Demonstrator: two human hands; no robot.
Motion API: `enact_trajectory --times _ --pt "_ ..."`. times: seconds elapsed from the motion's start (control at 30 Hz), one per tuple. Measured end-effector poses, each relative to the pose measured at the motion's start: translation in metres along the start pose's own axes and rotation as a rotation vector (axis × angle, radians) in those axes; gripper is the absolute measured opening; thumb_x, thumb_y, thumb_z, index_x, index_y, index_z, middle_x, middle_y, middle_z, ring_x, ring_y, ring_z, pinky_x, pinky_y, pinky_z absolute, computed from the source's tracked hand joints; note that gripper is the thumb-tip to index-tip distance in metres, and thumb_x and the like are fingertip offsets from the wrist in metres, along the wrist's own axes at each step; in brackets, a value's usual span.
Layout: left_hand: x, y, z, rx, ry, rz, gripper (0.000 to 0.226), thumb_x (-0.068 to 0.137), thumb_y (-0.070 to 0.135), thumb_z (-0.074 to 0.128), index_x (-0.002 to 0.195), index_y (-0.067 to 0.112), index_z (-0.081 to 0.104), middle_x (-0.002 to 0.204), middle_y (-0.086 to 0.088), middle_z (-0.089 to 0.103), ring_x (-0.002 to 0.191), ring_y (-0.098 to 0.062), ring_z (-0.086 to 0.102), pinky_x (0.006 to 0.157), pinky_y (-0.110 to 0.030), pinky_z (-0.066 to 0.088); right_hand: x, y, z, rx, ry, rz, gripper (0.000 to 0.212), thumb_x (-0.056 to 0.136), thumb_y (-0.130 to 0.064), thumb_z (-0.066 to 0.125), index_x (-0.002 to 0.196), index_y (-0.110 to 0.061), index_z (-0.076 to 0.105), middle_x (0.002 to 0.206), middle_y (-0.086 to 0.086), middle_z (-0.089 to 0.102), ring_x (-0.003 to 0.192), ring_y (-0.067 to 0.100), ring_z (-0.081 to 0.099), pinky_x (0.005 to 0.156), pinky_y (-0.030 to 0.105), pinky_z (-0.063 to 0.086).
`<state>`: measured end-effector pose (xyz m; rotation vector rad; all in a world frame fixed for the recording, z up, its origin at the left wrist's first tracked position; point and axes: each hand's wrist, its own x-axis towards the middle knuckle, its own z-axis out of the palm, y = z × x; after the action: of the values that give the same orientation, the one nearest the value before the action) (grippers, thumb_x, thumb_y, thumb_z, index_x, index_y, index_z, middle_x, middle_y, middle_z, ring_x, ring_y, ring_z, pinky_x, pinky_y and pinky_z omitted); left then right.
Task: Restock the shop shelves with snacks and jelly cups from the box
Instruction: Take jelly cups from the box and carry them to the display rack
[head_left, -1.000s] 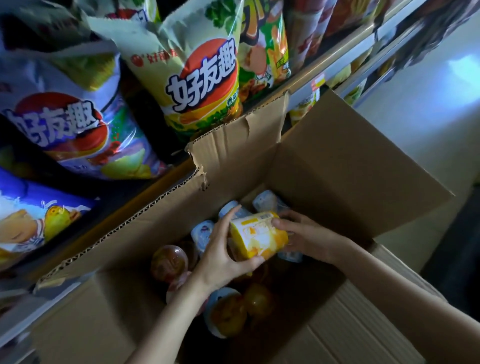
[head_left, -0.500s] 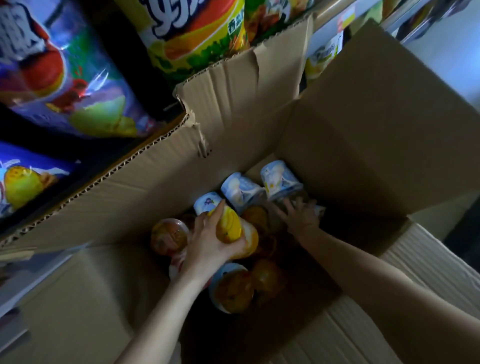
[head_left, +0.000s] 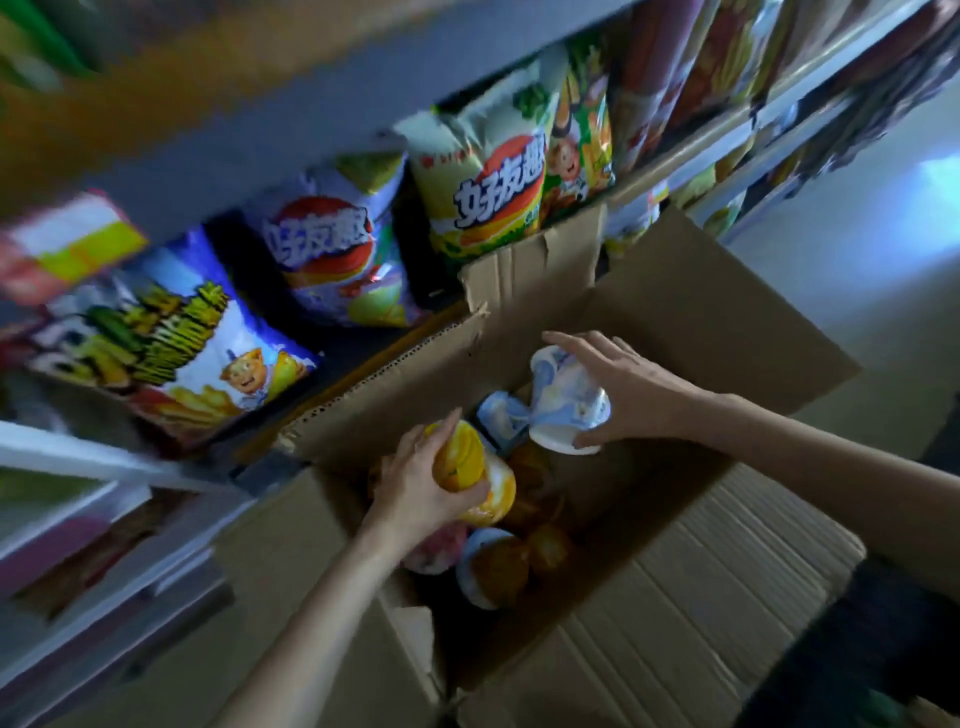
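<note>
Cups are being held in both hands over the open cardboard box (head_left: 691, 582): the yellow jelly cup (head_left: 475, 475) is being gripped by the left hand (head_left: 421, 480), fingers curled round its side, and the blue-and-white jelly cup (head_left: 569, 402) is being clasped from above by the right hand (head_left: 623, 387), lying tilted with its white lid end facing the camera. Shelves (head_left: 78, 457) are lying up and to the left of both hands, so the left hand is being judged nearer; more cups are lying in the box below, and snack bags (head_left: 332, 244) are standing on the shelf
</note>
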<state>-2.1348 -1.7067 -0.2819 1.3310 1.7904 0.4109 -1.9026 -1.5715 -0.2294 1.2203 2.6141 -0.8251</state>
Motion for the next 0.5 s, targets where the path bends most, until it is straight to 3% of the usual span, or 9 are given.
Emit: enact_trajectory --times 0.07,0.13,0.27,0.43,0.5 --pt "-0.02 0.006 -0.032 0.005 0.067 0.1 0.087 0.05 0.075 0.047 0.129 0.062 0.013 0.145 0.002 0.033 0.137 -0.022 0.027 0.108 -0.044 0.026 -0.009 -0.04 -0.029 -0.035 0.061 -0.05 0.114 0.061 -0.043 0.082 0.142 -0.044 0.002 0.135 -0.005 0.032 0.118 0.021 0.035 0.103 0.034 0.031" --pt "-0.047 0.011 -0.069 -0.006 0.145 0.187 0.09 0.05 0.073 0.046 0.129 0.055 0.007 0.144 0.0 0.034 0.138 -0.018 0.025 0.11 -0.043 0.024 -0.02 -0.086 -0.053 -0.078 0.136 -0.118 0.11 0.06 -0.045 0.082 0.138 -0.046 0.004 0.13 -0.008 0.034 0.115 0.018 0.034 0.098 0.025 0.028" --pt "-0.122 0.006 -0.149 -0.074 0.259 0.369 0.081 0.056 0.069 0.053 0.13 0.066 0.019 0.145 0.006 0.028 0.139 -0.012 0.02 0.113 -0.04 0.021 -0.044 -0.193 -0.089 -0.151 0.266 -0.26 0.107 0.062 -0.048 0.081 0.14 -0.044 0.007 0.136 -0.011 0.03 0.124 0.009 0.025 0.093 0.008 0.015" --pt "-0.237 -0.031 -0.262 -0.014 0.455 0.519 0.078 0.058 0.068 0.056 0.126 0.068 0.018 0.145 0.011 0.029 0.137 -0.006 0.02 0.114 -0.038 0.021 -0.066 -0.351 -0.118 -0.145 0.439 -0.427 0.105 0.058 -0.064 0.074 0.142 -0.046 0.013 0.133 -0.022 0.027 0.127 0.007 0.029 0.099 0.015 0.022" --pt "-0.283 -0.045 -0.311 0.035 0.556 0.517 0.077 0.057 0.069 0.056 0.127 0.068 0.024 0.142 0.016 0.027 0.134 -0.006 0.022 0.112 -0.039 0.023 -0.065 -0.412 -0.126 -0.13 0.519 -0.532 0.104 0.057 -0.06 0.076 0.141 -0.044 0.017 0.135 -0.018 0.029 0.128 0.009 0.031 0.104 0.02 0.024"
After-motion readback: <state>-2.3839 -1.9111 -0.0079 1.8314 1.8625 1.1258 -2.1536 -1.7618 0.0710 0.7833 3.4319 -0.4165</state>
